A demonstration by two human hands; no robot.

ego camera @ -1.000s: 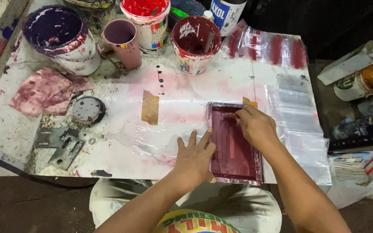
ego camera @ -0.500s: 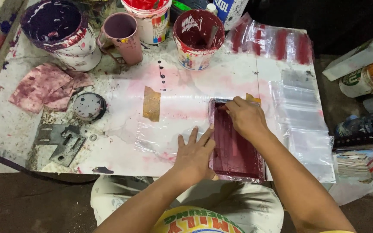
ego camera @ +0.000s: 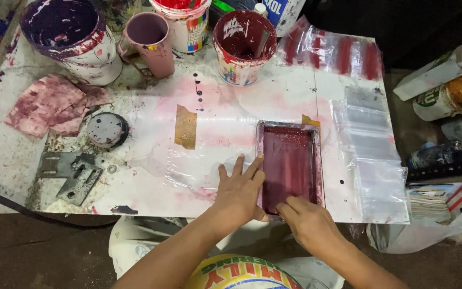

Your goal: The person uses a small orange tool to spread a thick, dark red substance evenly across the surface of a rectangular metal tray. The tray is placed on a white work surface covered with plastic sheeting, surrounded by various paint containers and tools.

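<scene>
Left hand [ego camera: 239, 192] flat, fingers spread, pressing left edge of maroon screen frame [ego camera: 290, 166] on worktop [ego camera: 231, 118], right hand [ego camera: 308, 225] curled at frame's near edge, grip contents unclear, paint bucket [ego camera: 243, 48] well behind.

**Maroon-inked print frame flat on table**

Small rectangular screen-printing frame [ego camera: 290, 167], mesh and rim coated in dark maroon ink, glossy and wet-looking. Lies flat, long side running away from the person, on clear plastic sheeting [ego camera: 199, 171] over the white stained table [ego camera: 6, 160], right of centre near the front edge. Left hand [ego camera: 240, 190] pressed flat along the frame's left rim. Right hand [ego camera: 308, 222] closed at its near end, fingers bent onto the frame's bottom edge.
</scene>
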